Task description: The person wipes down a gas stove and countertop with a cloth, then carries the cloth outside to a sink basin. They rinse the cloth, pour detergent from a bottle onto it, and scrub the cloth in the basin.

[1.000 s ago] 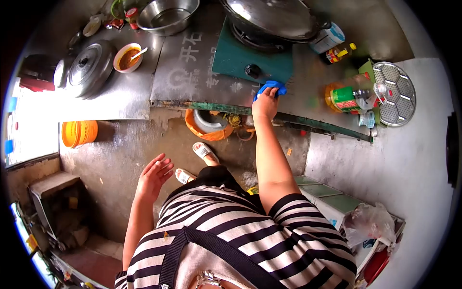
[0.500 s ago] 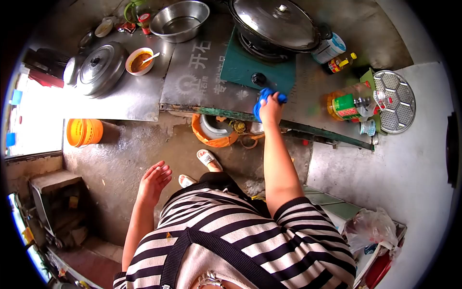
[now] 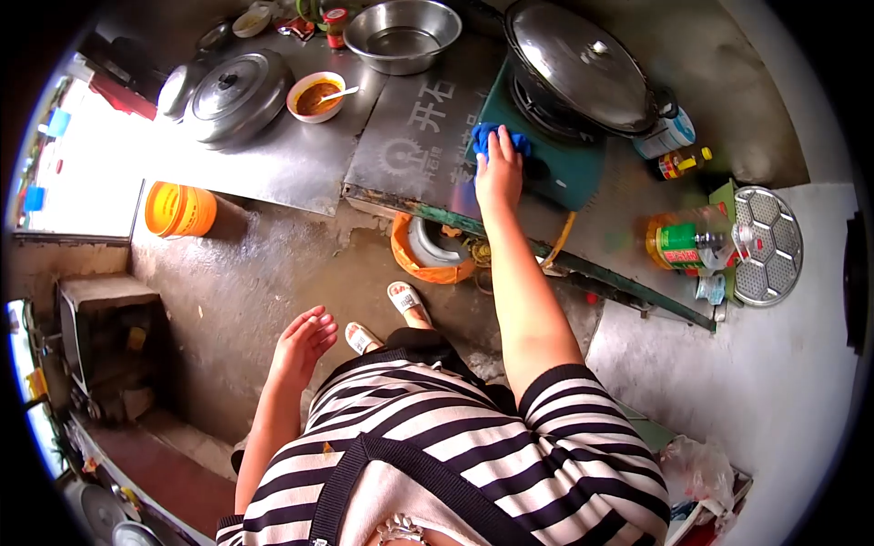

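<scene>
My right hand (image 3: 499, 173) presses a bunched blue cloth (image 3: 503, 138) onto the left side of the teal gas stove (image 3: 575, 173). The stove's knob sits just right of my fingers, partly in shadow. On the burner stands a large dark wok with a domed metal lid (image 3: 583, 55). My left hand (image 3: 306, 344) hangs over the floor at my side, its fingers loosely extended and holding nothing. The metal countertop (image 3: 382, 136) with printed characters lies left of the stove.
On the counter are a bowl of reddish sauce with a spoon (image 3: 315, 98), a steel basin (image 3: 402, 36), a lidded pot (image 3: 235, 100) and a large oil bottle (image 3: 683, 241). A round steamer plate (image 3: 769, 246) leans at right. An orange bucket (image 3: 179, 209) stands on the floor.
My right hand has moved the blue cloth from the stove's front edge up to its left side. The camera view has turned and shifted. My left hand stays much the same.
</scene>
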The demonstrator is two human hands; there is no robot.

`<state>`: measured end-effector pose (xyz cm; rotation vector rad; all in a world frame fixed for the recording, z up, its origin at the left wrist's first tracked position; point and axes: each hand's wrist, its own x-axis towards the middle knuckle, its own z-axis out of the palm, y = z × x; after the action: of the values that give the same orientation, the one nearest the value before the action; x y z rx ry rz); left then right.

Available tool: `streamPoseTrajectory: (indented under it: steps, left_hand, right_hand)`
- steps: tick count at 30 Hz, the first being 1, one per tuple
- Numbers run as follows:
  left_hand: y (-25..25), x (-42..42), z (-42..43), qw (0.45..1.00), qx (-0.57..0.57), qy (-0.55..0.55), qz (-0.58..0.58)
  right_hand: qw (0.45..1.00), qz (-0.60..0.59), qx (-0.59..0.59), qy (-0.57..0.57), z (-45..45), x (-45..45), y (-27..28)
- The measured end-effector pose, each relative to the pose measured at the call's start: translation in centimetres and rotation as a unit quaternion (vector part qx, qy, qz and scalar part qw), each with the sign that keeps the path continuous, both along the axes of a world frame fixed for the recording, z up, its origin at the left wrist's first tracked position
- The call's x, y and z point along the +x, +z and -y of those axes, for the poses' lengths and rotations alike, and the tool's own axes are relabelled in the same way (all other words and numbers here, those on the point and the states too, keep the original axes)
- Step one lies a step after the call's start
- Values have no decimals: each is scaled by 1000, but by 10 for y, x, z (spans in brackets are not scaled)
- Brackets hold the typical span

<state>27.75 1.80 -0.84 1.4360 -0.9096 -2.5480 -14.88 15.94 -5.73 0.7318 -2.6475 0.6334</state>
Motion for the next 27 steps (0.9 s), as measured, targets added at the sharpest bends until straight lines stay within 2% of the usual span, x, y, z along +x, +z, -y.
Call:
streamPoseTrajectory:
  steps: [2, 3, 5, 6, 8, 9, 12, 13, 16, 17, 20, 23, 27]
  left_hand:
    - [0, 5, -1, 1000, 8, 10, -2]
    - [-3, 7, -1, 1000, 8, 15, -2]
    - [-5, 12, -3, 1000, 11, 19, -5]
    - [-6, 14, -2, 1000, 8, 28, -3]
    - [-7, 21, -1, 999, 6, 43, -2]
    - [-6, 25, 0, 999, 4, 51, 2]
    - [-10, 33, 2, 998, 1, 66, 1]
    - [-11, 35, 3, 998, -2, 69, 5]
    - [-15, 38, 3, 998, 2, 69, 16]
    - [-15, 37, 3, 998, 1, 65, 17]
    - [-8, 30, 5, 998, -3, 58, 20]
    - [-10, 29, 9, 998, -2, 59, 15]
    - [-20, 31, 17, 998, -6, 67, 6]
  right_hand:
    - [1000, -14, -13, 11, 9, 7, -20]
    - [997, 48, 50, 26, 8, 15, -20]
    - [994, 86, 41, 46, 3, 37, -26]
    - [990, 36, 110, 76, 1, 36, -38]
    - [988, 102, 65, 97, -1, 25, -43]
    - [989, 114, 41, 90, 2, 29, -21]
    - [992, 17, -30, 118, 10, 17, 23]
    - [990, -47, -41, 126, 15, 8, 35]
    - [990, -77, -16, 115, 25, -22, 51]
    - [993, -65, 32, 97, 23, -34, 44]
    - [998, -36, 43, 42, -9, -50, 35]
    - [995, 25, 69, -62, -70, -67, 28]
    - [986, 31, 73, -145, -144, -84, 24]
